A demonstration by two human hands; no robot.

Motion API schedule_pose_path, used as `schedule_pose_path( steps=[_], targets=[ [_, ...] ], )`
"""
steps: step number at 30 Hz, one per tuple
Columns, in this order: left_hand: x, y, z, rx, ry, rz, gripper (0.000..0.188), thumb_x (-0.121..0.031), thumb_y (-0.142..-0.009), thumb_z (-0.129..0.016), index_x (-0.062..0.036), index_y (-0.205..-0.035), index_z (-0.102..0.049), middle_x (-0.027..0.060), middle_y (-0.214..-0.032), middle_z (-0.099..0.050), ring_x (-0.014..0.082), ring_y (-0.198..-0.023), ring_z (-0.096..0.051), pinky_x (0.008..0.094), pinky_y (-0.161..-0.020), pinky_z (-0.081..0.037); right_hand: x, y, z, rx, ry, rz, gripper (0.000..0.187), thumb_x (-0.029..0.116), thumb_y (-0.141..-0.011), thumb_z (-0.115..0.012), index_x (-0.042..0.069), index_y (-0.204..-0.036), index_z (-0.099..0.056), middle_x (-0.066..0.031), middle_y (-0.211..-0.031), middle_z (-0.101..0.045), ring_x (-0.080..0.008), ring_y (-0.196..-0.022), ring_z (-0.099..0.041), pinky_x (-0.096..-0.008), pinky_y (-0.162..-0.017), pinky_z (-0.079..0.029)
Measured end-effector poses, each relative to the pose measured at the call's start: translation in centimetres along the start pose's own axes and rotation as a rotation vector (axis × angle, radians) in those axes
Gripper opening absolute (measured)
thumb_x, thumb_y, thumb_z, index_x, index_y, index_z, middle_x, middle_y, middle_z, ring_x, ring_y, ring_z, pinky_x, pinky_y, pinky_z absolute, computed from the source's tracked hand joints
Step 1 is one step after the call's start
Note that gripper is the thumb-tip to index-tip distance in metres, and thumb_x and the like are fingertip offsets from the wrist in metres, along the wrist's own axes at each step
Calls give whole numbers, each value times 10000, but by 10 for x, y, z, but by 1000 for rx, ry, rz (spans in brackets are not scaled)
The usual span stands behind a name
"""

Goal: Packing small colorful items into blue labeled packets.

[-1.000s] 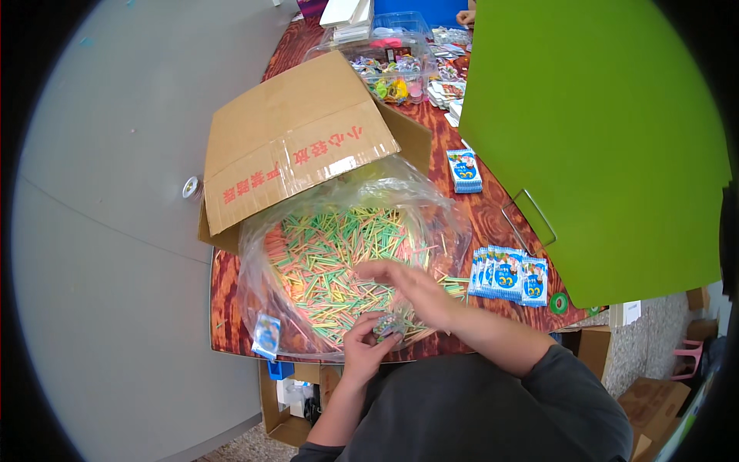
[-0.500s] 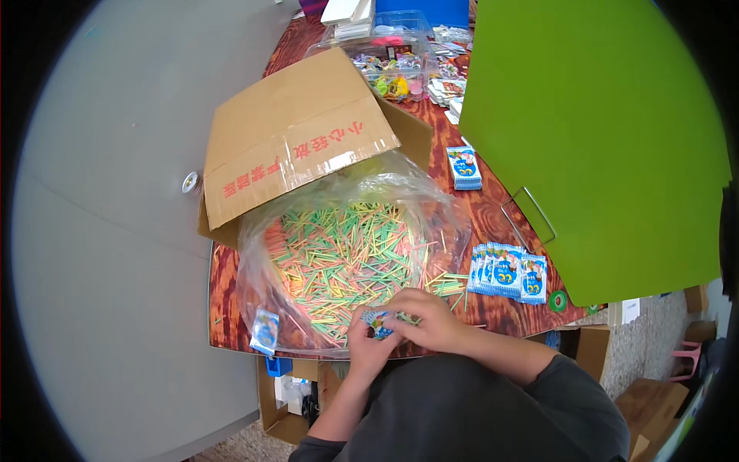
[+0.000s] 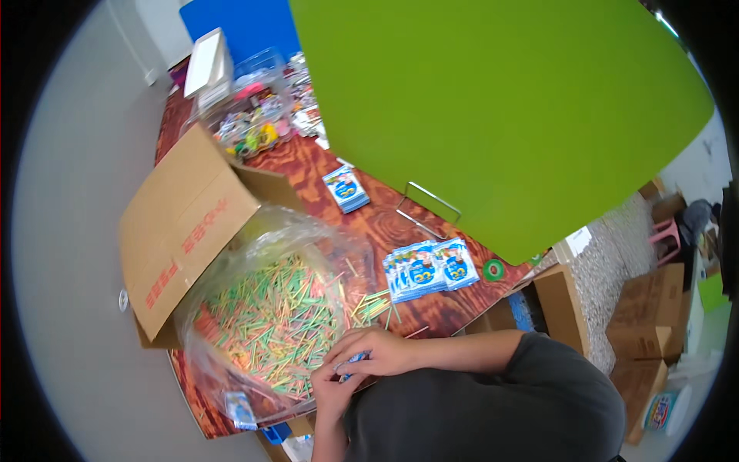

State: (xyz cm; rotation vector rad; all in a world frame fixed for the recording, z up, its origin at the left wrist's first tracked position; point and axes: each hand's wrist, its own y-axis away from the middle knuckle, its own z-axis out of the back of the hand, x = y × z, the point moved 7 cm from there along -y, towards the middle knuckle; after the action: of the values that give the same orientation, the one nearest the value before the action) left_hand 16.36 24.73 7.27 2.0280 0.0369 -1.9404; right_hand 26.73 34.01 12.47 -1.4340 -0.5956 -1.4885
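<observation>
Right hand (image 3: 376,350) and left hand (image 3: 331,391) meet at the near table edge, fingers closed around a small blue-and-white packet (image 3: 356,359), mostly hidden. Just beyond, a clear plastic bag (image 3: 194,335) holds thin pink, green and yellow sticks (image 3: 269,323); a slackened grip could drop the packet among them. At near left, a lone blue-and-white sachet (image 3: 240,410) lies close to the edge; tugging the film might tip it off. Rightward, a forearm's sweep could scatter loose pastel sticks (image 3: 372,306) and a fanned row of blue-and-white sachets (image 3: 427,269). Farther, a brown cardboard box (image 3: 185,223) limits the left, a large green panel (image 3: 500,115) the right; bare red-brown wood-grained tabletop (image 3: 377,219) gives room between.
</observation>
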Motion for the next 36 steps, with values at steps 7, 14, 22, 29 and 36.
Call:
schedule_pose_path(
  steps=[7,14,22,29,36],
  targets=[
    [6,-11,-7,105,82,-75,217,43,-784,-770,49,-996,-723,67,-886,-719,108,-763,-662,233,-667,-529,4,12,10,95,37,50,367,208,-921,-648,128,-1280,-657,-130,-1427,-536,-349,-1241,-527,-451,-1047,-399],
    [10,-17,-22,152,21,159,234,57,-788,-764,51,-1017,-714,62,-892,-723,93,-763,-658,230,-667,-526,-4,23,17,104,308,62,361,186,-931,-641,100,-1282,-637,-135,-1391,-549,-339,-1252,-526,-443,-1041,-407],
    [-9,-19,-32,8,37,-134,402,67,-793,-738,51,-1181,-631,142,-1057,-698,167,-953,-669,281,-826,-537,-46,63,70,-312,-47,-338,242,234,-937,-670,40,-1075,-715,-77,-942,-703,-157,-872,-664,-321,-755,-522],
    [14,9,61,-185,-119,-142,337,37,-851,-691,41,-1179,-614,141,-1100,-686,197,-983,-666,310,-903,-530,-83,135,205,-590,98,-688,262,132,-952,-649,-35,-1153,-627,-56,-913,-707,-100,-807,-656,-270,-688,-537],
    [24,30,140,-515,-130,-171,216,30,-886,-651,30,-1102,-645,98,-1043,-678,163,-911,-648,268,-824,-519,-38,124,211,-741,1129,-469,420,185,-835,-760,35,-1206,-632,-94,-869,-614,-212,-771,-631,-338,-700,-514]
  ],
)
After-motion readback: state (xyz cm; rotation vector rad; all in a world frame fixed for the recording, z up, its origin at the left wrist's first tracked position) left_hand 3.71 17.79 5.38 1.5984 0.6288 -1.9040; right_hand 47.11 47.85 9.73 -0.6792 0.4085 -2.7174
